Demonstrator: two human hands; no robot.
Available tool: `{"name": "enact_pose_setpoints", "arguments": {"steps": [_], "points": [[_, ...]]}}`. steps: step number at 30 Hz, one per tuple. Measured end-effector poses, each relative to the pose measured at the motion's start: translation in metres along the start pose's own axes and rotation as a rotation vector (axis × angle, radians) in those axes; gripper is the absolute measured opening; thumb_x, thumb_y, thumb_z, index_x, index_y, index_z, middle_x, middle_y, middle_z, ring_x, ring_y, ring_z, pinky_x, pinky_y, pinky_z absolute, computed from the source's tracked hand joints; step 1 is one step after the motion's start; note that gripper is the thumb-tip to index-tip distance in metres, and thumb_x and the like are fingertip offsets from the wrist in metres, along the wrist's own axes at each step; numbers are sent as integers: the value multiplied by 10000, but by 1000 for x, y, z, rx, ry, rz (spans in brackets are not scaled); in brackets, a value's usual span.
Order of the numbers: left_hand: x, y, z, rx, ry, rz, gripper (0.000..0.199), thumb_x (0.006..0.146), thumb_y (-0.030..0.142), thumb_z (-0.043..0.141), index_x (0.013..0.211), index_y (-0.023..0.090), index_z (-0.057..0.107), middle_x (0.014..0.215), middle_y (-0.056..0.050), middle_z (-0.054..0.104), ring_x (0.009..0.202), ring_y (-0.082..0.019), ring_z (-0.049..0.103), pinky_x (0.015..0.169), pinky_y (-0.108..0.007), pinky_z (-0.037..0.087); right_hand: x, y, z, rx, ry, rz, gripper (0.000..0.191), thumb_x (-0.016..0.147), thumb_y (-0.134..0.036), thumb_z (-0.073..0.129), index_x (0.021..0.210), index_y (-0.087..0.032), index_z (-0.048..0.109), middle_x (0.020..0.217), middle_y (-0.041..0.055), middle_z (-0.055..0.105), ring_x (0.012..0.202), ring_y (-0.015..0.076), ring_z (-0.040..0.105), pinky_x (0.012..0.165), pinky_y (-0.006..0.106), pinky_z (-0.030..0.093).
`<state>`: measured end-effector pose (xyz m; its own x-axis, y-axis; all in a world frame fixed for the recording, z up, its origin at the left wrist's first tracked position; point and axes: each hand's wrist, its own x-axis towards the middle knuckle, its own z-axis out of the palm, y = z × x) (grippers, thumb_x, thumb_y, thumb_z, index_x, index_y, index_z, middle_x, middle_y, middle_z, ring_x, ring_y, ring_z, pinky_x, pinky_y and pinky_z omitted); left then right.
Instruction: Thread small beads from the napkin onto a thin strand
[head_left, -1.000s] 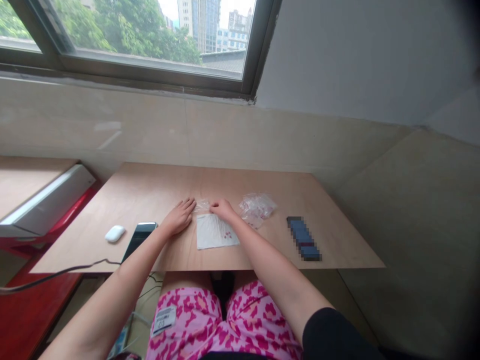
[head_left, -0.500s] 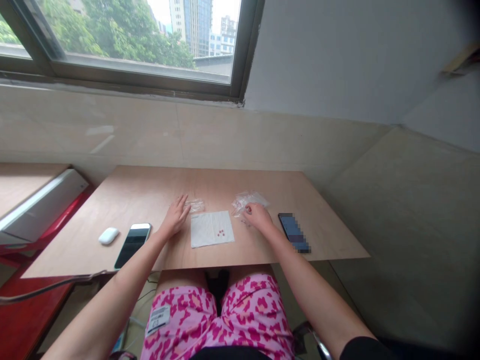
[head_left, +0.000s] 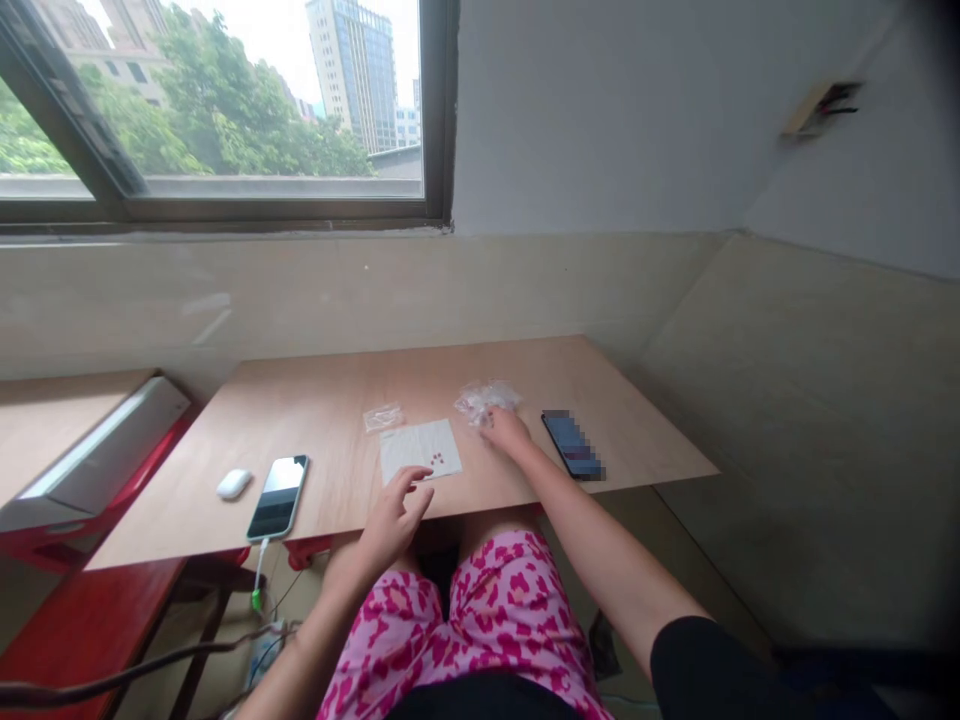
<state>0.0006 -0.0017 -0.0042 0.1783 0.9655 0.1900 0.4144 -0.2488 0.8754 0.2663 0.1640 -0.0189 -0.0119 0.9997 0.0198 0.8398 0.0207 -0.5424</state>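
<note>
A white square sheet (head_left: 416, 442), cloth or paper, lies near the table's front edge with several tiny reddish pieces (head_left: 437, 460) on its right part. Over the sheet's near edge hovers my left hand (head_left: 396, 512), fingers loosely bent and apart, holding nothing I can see. My right hand (head_left: 504, 430) rests at the near side of a heap of clear plastic bags (head_left: 487, 398). Its fingers are curled in with the tips close together; whatever is between them is too small to make out. A few more clear bags (head_left: 383, 417) lie behind the sheet's left corner.
A dark phone (head_left: 572, 445) lies right of my right hand. To the left are a second phone (head_left: 278, 497) with a white cable (head_left: 260, 570) and a white mouse (head_left: 234, 484). The wooden table (head_left: 330, 385) stands before a tiled wall under a window.
My left hand has left the small bags and come nearer and right, to the sheet's near edge. My right hand stays at the bag heap. The camera view has shifted.
</note>
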Motion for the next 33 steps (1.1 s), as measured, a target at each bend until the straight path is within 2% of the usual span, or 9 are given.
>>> {"name": "enact_pose_setpoints", "arguments": {"steps": [4, 11, 14, 17, 19, 21, 25, 30, 33], "points": [[-21, -1, 12, -127, -51, -136, 307, 991, 507, 559, 1149, 284, 699, 1223, -105, 704, 1121, -270, 681, 995, -440, 546, -12, 3, -10, 148, -15, 13, 61, 798, -183, 717, 826, -129, 711, 846, 108, 733, 814, 229, 671, 743, 274, 461], [-23, -12, 17, -276, -127, -217, 326, 940, 537, 635, 1129, 287, 725, 1162, -106, 739, 1079, -291, 704, 977, -441, 548, -64, -12, -7, 524, -137, -73, 291, 847, -436, 696, 878, -147, 685, 921, 78, 741, 829, 196, 677, 754, 277, 505], [-21, -11, 22, -378, -151, -306, 407, 905, 550, 681, 1197, 267, 691, 1142, -110, 735, 1067, -288, 704, 934, -428, 560, -94, -26, 3, 883, -339, 7, 387, 771, -517, 790, 860, -163, 662, 846, 65, 728, 736, 191, 670, 696, 289, 511], [-19, -4, 30, -513, -199, -368, 445, 868, 550, 730, 1187, 245, 672, 1096, -99, 729, 997, -260, 703, 859, -387, 576, -115, -40, 10, 1122, -553, 61, 417, 691, -489, 891, 851, -169, 677, 848, 51, 729, 769, 195, 684, 755, 304, 530], [-17, 1, 33, -560, -188, -369, 389, 858, 559, 738, 1018, 207, 690, 983, -86, 727, 910, -232, 695, 821, -354, 567, -118, -47, 12, 1170, -623, 70, 418, 673, -469, 917, 841, -164, 686, 860, 51, 734, 789, 190, 685, 776, 300, 530], [-15, 3, 33, -579, -144, -371, 390, 862, 567, 730, 877, 183, 664, 871, -68, 707, 823, -206, 677, 787, -332, 555, -116, -49, 10, 1183, -626, 57, 410, 673, -443, 929, 839, -158, 685, 861, 44, 729, 783, 171, 672, 762, 277, 517], [-11, 1, 25, -602, -50, -392, 380, 873, 546, 720, 882, 174, 641, 899, -61, 708, 857, -206, 678, 826, -343, 562, -109, -41, 6, 1192, -576, 38, 418, 700, -378, 928, 963, -162, 684, 826, 6, 690, 723, 131, 628, 692, 239, 488], [-9, -1, 17, -557, -9, -375, 321, 865, 466, 723, 815, 191, 566, 921, -75, 742, 936, -239, 708, 867, -366, 547, -107, -28, 3, 1181, -606, 15, 642, 733, -386, 914, 1274, -200, 622, 843, -6, 687, 699, 135, 626, 698, 271, 508], [-9, 4, 16, -487, -68, -367, 284, 881, 410, 699, 788, 204, 528, 849, -62, 747, 871, -236, 720, 831, -360, 538, -109, -25, 2, 1109, -564, 24, 527, 799, -491, 848, 1188, -167, 701, 833, 16, 685, 699, 138, 618, 707, 284, 508]]}}
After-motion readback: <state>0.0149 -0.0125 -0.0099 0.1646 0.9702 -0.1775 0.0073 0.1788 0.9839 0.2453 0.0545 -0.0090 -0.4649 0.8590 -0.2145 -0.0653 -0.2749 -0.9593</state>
